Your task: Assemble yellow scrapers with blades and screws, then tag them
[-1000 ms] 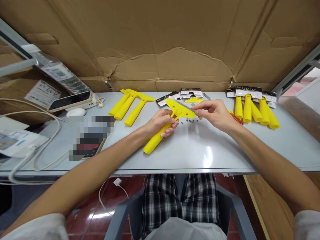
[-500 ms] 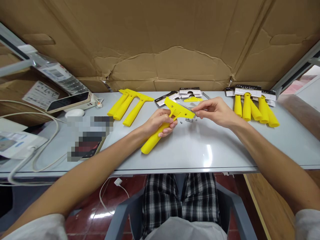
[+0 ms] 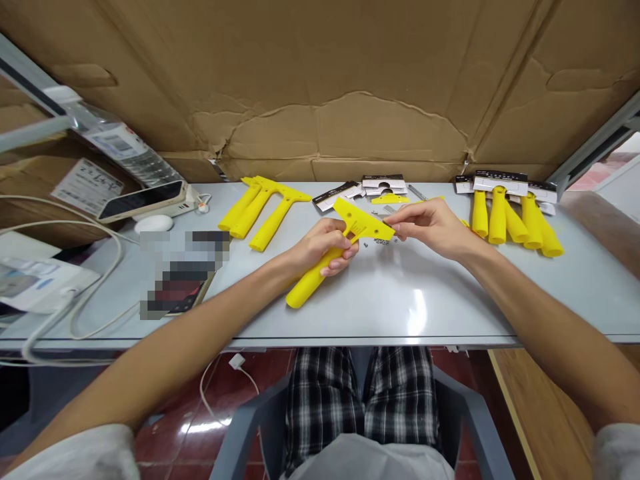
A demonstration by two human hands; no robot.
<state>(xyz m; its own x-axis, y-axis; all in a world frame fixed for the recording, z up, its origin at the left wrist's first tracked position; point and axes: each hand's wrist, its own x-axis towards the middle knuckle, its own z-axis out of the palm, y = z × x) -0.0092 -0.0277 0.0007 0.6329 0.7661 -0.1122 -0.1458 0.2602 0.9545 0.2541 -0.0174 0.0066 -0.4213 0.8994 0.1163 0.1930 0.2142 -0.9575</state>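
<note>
My left hand (image 3: 330, 247) is wrapped round the handle of a yellow scraper (image 3: 313, 279), whose wide head (image 3: 363, 220) points up and right. Two dark holes show in the head. At the head's right end, my right hand (image 3: 430, 223) has thumb and fingertips pinched together; what they hold is hidden. Bits of a yellow piece (image 3: 438, 198) show behind that hand, and I cannot tell whether it is held. Small screws (image 3: 383, 241) lie just beyond the scraper head. Thin metal blades (image 3: 387, 209) are partly visible near my right fingertips.
Three yellow scraper bodies (image 3: 277, 210) lie at left. Black-and-white cards (image 3: 383, 183), a yellow strip (image 3: 390, 199) and a slim grey tool (image 3: 417, 192) lie at the back. Several carded scrapers (image 3: 497, 213) are at right. A phone (image 3: 143, 201), bottle (image 3: 115, 137) and cables (image 3: 117, 253) occupy the left.
The grey blade edge along the scraper head no longer shows. Yellow bits now appear behind my right hand. My left hand keeps its grip; the view has shifted slightly.
</note>
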